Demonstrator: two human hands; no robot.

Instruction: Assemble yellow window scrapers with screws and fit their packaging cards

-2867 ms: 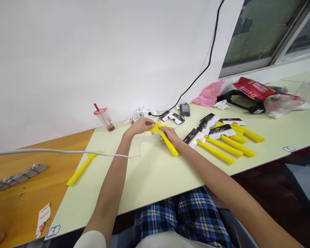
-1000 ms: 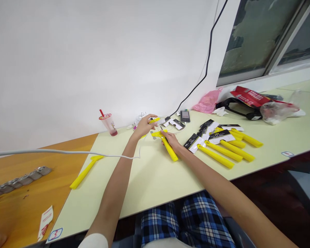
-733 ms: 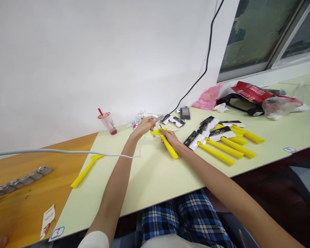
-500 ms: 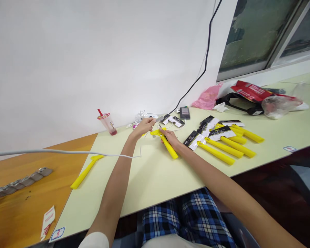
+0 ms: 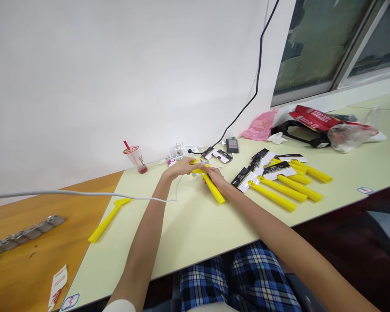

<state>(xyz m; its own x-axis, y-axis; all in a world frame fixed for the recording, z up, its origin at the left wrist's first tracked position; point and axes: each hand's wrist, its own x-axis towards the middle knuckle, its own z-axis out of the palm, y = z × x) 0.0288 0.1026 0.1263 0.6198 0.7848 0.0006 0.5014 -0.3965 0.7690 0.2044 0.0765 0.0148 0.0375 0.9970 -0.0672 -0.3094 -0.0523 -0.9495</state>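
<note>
Your left hand (image 5: 178, 167) has come back down to pinch the head of the yellow scraper (image 5: 209, 183), while your right hand (image 5: 215, 175) grips its handle, steadying it on the table (image 5: 195, 225).

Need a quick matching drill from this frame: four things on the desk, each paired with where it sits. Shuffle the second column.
Things:
1. yellow tool under both hands
2. lone yellow tool
3. drink cup
4. pink bag

Places:
A. below the window, at the wall
B. at the wall, left of the left hand
C. across the seam between the wooden top and the pale desk
D. middle of the pale desk, with the right hand on its handle

Pairs: 1-D, 2-C, 3-B, 4-A
</note>
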